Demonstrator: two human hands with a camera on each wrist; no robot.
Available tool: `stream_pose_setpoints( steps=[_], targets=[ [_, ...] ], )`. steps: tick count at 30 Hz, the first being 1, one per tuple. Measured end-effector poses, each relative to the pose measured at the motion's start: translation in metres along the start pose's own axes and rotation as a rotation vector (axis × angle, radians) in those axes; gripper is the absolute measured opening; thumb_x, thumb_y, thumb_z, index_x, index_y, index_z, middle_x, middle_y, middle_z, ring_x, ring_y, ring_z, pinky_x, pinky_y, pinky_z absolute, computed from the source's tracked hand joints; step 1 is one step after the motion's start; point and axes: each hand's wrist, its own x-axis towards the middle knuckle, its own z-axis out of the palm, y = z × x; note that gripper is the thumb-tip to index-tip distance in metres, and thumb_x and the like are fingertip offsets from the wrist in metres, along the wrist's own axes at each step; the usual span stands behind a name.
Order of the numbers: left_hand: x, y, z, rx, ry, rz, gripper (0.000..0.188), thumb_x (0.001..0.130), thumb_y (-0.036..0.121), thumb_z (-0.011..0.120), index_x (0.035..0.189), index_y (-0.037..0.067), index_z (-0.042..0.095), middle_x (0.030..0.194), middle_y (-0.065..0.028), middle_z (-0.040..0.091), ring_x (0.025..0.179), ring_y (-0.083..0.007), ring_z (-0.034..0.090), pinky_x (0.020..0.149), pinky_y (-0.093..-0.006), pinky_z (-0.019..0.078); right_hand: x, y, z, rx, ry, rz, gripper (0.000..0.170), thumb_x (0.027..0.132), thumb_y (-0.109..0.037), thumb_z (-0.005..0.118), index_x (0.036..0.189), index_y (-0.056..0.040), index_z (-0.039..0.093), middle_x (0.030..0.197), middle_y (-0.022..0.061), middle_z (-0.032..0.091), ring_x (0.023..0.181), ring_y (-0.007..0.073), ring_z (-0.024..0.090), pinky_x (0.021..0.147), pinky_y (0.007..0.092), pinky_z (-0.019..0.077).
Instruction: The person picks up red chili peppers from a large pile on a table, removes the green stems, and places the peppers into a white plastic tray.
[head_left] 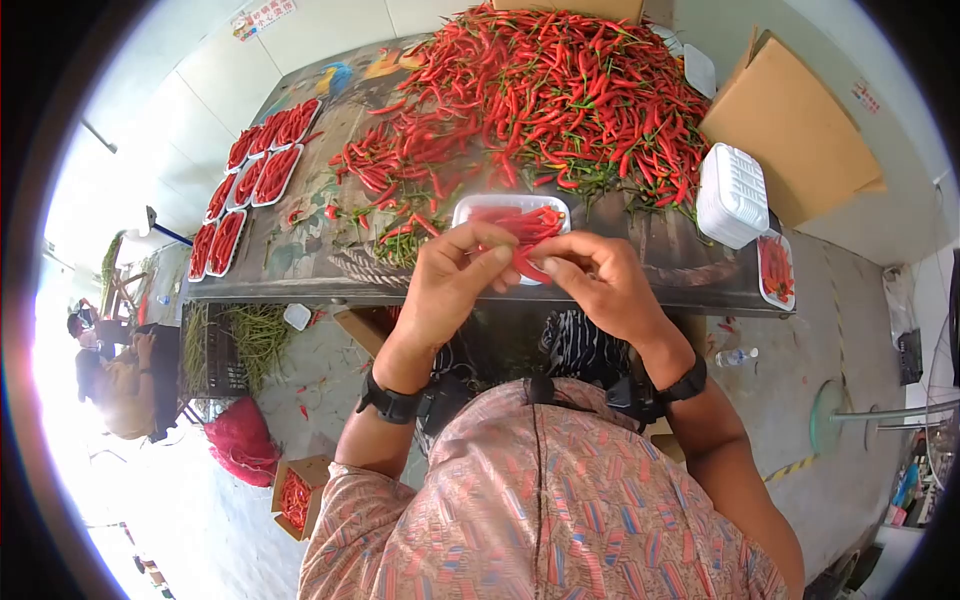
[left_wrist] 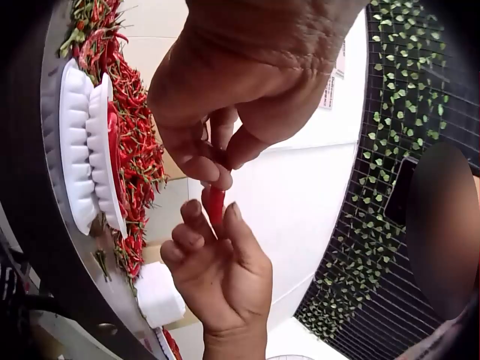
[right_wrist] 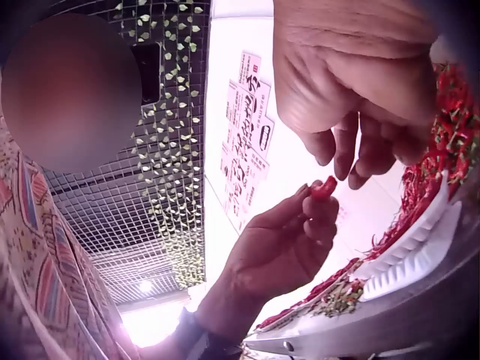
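Red chilli (left_wrist: 216, 206) is pinched between the thumb and fingers of the left hand (head_left: 447, 290), near a white tray (head_left: 546, 201) of chillies. The right hand (head_left: 612, 292) is held close, fingers bent (whether it grips the chilli cannot be told). Beyond, a heap of chillies (head_left: 600, 90) is seen.
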Motion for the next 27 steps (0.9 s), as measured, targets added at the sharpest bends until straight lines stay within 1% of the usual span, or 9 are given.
stream_pose_setpoints(
  steps=[7,9,10,13,15,18,21,24,27],
  targets=[
    [-0.007,0.003,0.011,0.196,0.061,0.072,0.007,0.093,0.006,0.069,0.097,0.002,0.068,0.078,0.0030,0.060,0.072,-0.0077,0.058,0.064,-0.0263,0.0456,0.012,0.007,0.009,0.162,-0.141,0.156,0.019,0.093,-0.013,0.066,0.101,0.0030,0.072,0.083,0.0055,0.070,0.077,0.0075,0.062,0.067,0.0267,0.0498],
    [-0.010,0.009,0.012,0.716,0.118,0.257,0.008,0.087,0.007,0.072,0.091,0.003,0.066,0.079,-0.0029,0.060,0.065,-0.0151,0.057,0.061,-0.0289,0.0459,0.013,0.013,0.012,0.111,-0.148,0.104,0.017,0.092,-0.012,0.066,0.099,0.0023,0.072,0.082,0.0060,0.072,0.075,0.0102,0.064,0.067,0.0283,0.0505],
    [-0.010,0.007,0.013,0.716,0.119,0.255,0.008,0.087,0.007,0.072,0.091,0.003,0.066,0.079,-0.0029,0.060,0.065,-0.0151,0.057,0.061,-0.0289,0.0459,0.013,0.016,0.013,0.112,-0.149,0.106,0.017,0.092,-0.012,0.066,0.099,0.0023,0.072,0.082,0.0060,0.072,0.075,0.0102,0.064,0.067,0.0283,0.0505],
    [-0.006,0.005,0.015,1.063,0.197,0.603,0.011,0.081,0.006,0.074,0.083,0.005,0.063,0.078,-0.0090,0.055,0.066,-0.0241,0.059,0.060,-0.0348,0.0467,0.016,0.013,0.013,-0.131,-0.135,0.092,0.012,0.093,-0.007,0.069,0.102,0.0019,0.072,0.085,0.0010,0.070,0.079,0.0064,0.065,0.068,0.0225,0.0508],
    [-0.007,0.011,0.012,1.021,0.312,0.498,0.015,0.081,0.007,0.075,0.077,0.005,0.060,0.076,-0.0112,0.055,0.063,-0.0285,0.058,0.058,-0.0381,0.0468,0.016,0.004,0.010,-0.154,-0.063,0.017,0.010,0.093,-0.006,0.069,0.099,0.0014,0.072,0.087,0.0007,0.069,0.077,0.0056,0.062,0.068,0.0217,0.0497],
    [-0.007,0.014,-0.005,0.887,0.320,0.272,0.019,0.081,0.011,0.078,0.078,0.004,0.060,0.071,-0.0093,0.057,0.059,-0.0207,0.058,0.055,-0.0355,0.0454,0.028,0.012,-0.004,-0.016,0.166,-0.127,0.012,0.090,-0.008,0.069,0.100,-0.0014,0.072,0.091,0.0041,0.073,0.081,0.0125,0.067,0.073,0.0268,0.0522],
    [-0.004,0.017,-0.001,0.742,0.266,0.105,0.017,0.082,0.013,0.078,0.086,0.003,0.065,0.071,-0.0076,0.062,0.063,-0.0108,0.059,0.057,-0.0304,0.0460,0.031,0.007,-0.011,0.307,0.138,0.051,0.014,0.093,-0.007,0.067,0.105,-0.0007,0.068,0.099,0.0028,0.070,0.086,0.0082,0.064,0.075,0.0237,0.0515],
    [-0.001,0.015,0.013,0.401,0.200,0.009,0.017,0.091,0.006,0.071,0.107,-0.001,0.069,0.085,-0.0015,0.068,0.078,-0.0043,0.059,0.068,-0.0227,0.0491,0.034,0.013,0.000,0.356,0.075,0.012,0.017,0.095,0.000,0.063,0.112,0.0022,0.064,0.099,0.0027,0.067,0.087,0.0049,0.061,0.078,0.0192,0.0494],
    [0.003,0.012,0.009,0.533,0.184,-0.034,0.017,0.092,0.006,0.071,0.107,-0.002,0.069,0.085,-0.0007,0.068,0.078,-0.0038,0.059,0.067,-0.0240,0.0497,0.034,0.014,0.005,0.311,0.051,-0.002,0.018,0.095,0.001,0.062,0.112,0.0018,0.064,0.100,0.0028,0.067,0.088,0.0059,0.062,0.081,0.0214,0.0521]
  ],
)
